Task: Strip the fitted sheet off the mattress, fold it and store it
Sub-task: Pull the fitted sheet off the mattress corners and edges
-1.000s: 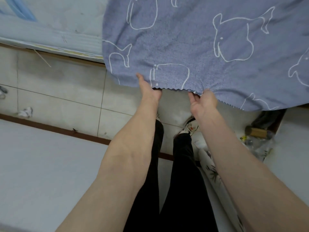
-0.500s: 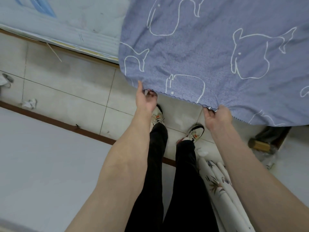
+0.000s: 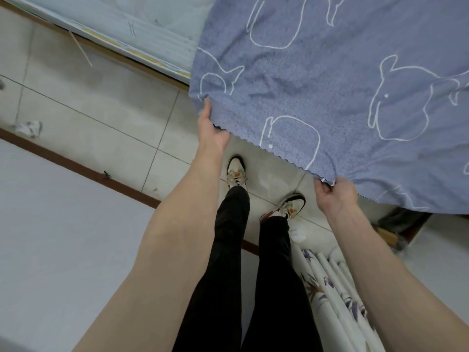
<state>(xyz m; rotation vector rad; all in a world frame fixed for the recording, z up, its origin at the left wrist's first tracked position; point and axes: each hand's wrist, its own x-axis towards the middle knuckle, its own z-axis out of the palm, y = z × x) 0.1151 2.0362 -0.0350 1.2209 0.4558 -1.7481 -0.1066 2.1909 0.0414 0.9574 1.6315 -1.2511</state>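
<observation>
The fitted sheet [image 3: 330, 97] is blue-grey with white outline animals, spread out wide and lifted above the tiled floor, lightly creased. Its scalloped lower edge slants down from upper left to lower right. Behind it at upper left lies the pale quilted mattress [image 3: 142, 24], bare.

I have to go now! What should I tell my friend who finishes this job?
Left hand grips the near-left corner of the blue fitted sheet with white animal outlines; right hand grips the same scalloped edge further right.
The sheet hangs spread between both hands, above the tiled floor.
The pale blue mattress lies bare at its left part.
Left: fold the sheet, then store it.
</observation>
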